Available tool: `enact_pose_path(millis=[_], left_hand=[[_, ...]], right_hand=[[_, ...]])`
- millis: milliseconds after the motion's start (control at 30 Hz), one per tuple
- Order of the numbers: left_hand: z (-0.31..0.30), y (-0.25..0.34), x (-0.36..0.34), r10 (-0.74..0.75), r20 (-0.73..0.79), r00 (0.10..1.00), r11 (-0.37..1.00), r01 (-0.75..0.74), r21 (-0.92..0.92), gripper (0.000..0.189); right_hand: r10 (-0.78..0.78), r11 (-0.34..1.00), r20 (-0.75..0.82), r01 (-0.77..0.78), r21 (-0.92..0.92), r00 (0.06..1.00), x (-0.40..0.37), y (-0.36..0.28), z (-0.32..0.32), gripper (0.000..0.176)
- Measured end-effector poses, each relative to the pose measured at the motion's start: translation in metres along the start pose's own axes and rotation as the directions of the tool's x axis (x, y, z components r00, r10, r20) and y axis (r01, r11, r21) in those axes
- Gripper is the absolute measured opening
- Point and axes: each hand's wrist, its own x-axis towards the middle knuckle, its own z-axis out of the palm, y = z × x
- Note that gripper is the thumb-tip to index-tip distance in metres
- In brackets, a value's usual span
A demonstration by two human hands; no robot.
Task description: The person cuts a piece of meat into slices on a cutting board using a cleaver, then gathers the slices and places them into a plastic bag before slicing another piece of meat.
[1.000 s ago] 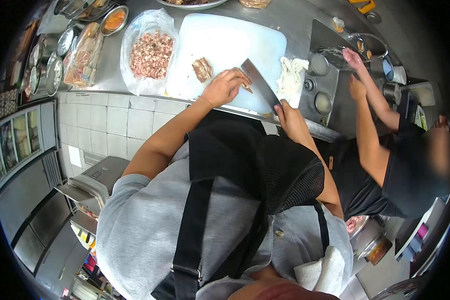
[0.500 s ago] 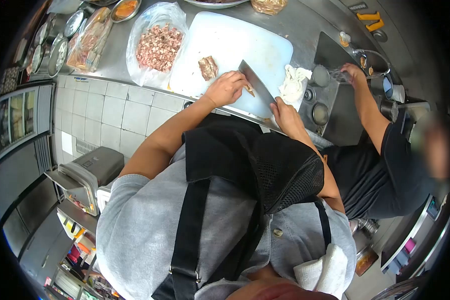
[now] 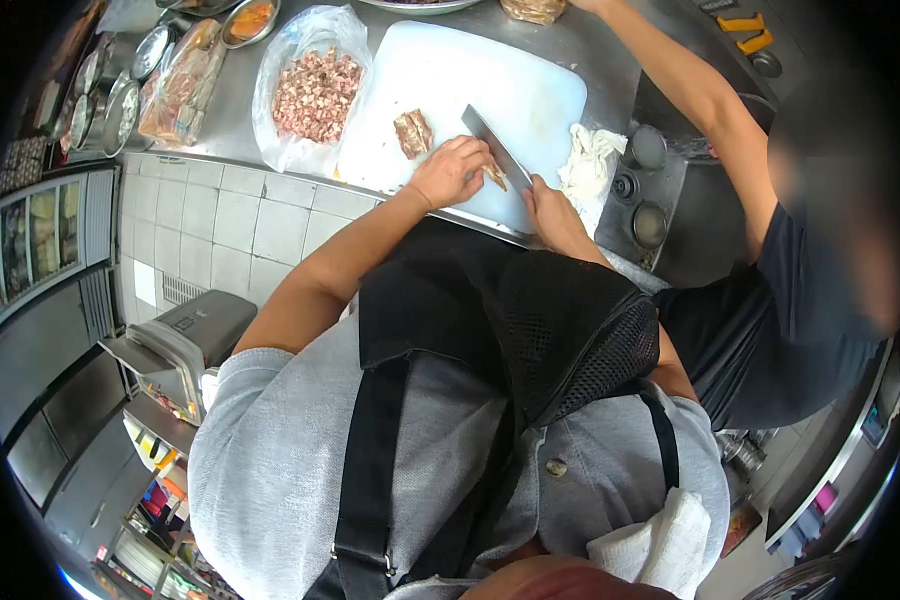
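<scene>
My right hand (image 3: 558,215) is closed round the handle of a broad-bladed kitchen knife (image 3: 498,145), its blade reaching up and left over the white cutting board (image 3: 470,65). Beside the blade, the curled fingers of my left hand (image 3: 452,172) hold down a small piece of meat (image 3: 494,177), largely covered by the fingers. A larger chunk of browned meat (image 3: 413,134) lies on the board above my left hand. At the board's left, a clear plastic bag (image 3: 272,118) is open around diced meat (image 3: 317,95).
Right of the board lie a crumpled white cloth (image 3: 592,160) and a sink (image 3: 708,205) with metal cups (image 3: 649,226). A co-worker's arm (image 3: 685,75) stretches across the back right. Packaged meat (image 3: 183,85) and metal bowls (image 3: 122,115) stand at left.
The knife and my right hand have shifted slightly left, closer to my left hand. The co-worker's arm has swung from the sink towards the wrapped food at the back of the counter.
</scene>
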Motion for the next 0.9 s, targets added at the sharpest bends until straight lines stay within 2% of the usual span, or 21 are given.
enact_pose_path(millis=[200,267,300,367,400,433,467,500,533,600,700,800,900], left_hand=[[-0.002,-0.002,-0.001,-0.004,-0.009,1.0,1.0,0.004,-0.019,0.025],[-0.002,0.001,-0.004,-0.038,-0.023,0.999,0.999,0.037,-0.017,0.024],[0.0,-0.001,-0.007,-0.051,-0.059,0.997,0.999,0.05,-0.014,0.027],[-0.004,0.002,-0.005,-0.068,-0.036,0.997,0.998,0.067,-0.017,0.031],[-0.005,0.004,-0.005,-0.092,-0.005,0.996,0.996,0.092,-0.02,0.036],[-0.003,0.006,-0.003,-0.088,0.0,0.996,0.996,0.088,-0.021,0.036],[0.0,0.009,0.0,-0.048,0.034,0.998,0.998,0.047,0.037,0.04],[0.005,0.011,0.004,-0.006,0.071,0.997,0.996,-0.001,0.092,0.045],[0.008,0.01,0.009,0.008,0.08,0.997,0.996,-0.015,0.093,0.045],[0.012,0.009,0.019,-0.009,0.179,0.984,0.993,-0.011,0.114,0.05],[0.014,0.008,0.02,0.004,0.203,0.979,0.997,-0.019,0.075,0.05],[0.006,0.005,0.006,0.064,0.264,0.962,0.997,-0.074,0.027,0.049],[0.002,0.003,-0.002,0.101,0.26,0.96,0.994,-0.108,0.013,0.048]], right_hand=[[0.025,0.999,-0.006,-0.025,0.022,1.0,-0.031,0.015,-0.009,0.026],[0.119,0.992,0.062,-0.121,0.036,0.991,-0.055,0.023,-0.022,0.028],[0.118,0.992,0.053,-0.12,0.034,0.992,-0.068,0.022,-0.022,0.028],[0.209,0.948,-0.192,-0.151,0.28,0.959,-0.087,0.023,-0.019,0.033],[0.211,0.948,-0.194,-0.151,0.281,0.958,-0.088,0.027,-0.018,0.033],[0.311,0.908,-0.201,-0.228,0.35,0.929,-0.089,0.031,-0.014,0.034],[0.41,0.856,-0.202,-0.299,0.422,0.889,-0.091,0.036,-0.008,0.036],[0.434,0.84,-0.216,-0.306,0.448,0.875,-0.09,0.039,-0.002,0.041],[0.442,0.834,-0.224,-0.307,0.458,0.869,-0.093,0.042,0.002,0.041],[0.382,0.889,-0.267,-0.273,0.367,0.885,-0.098,0.043,0.008,0.037],[0.373,0.889,-0.206,-0.285,0.358,0.905,-0.104,0.038,0.015,0.036],[0.376,0.883,-0.216,-0.278,0.379,0.901,-0.113,0.032,0.025,0.035],[0.425,0.868,-0.22,-0.326,0.373,0.878,-0.115,0.024,0.03,0.034]])
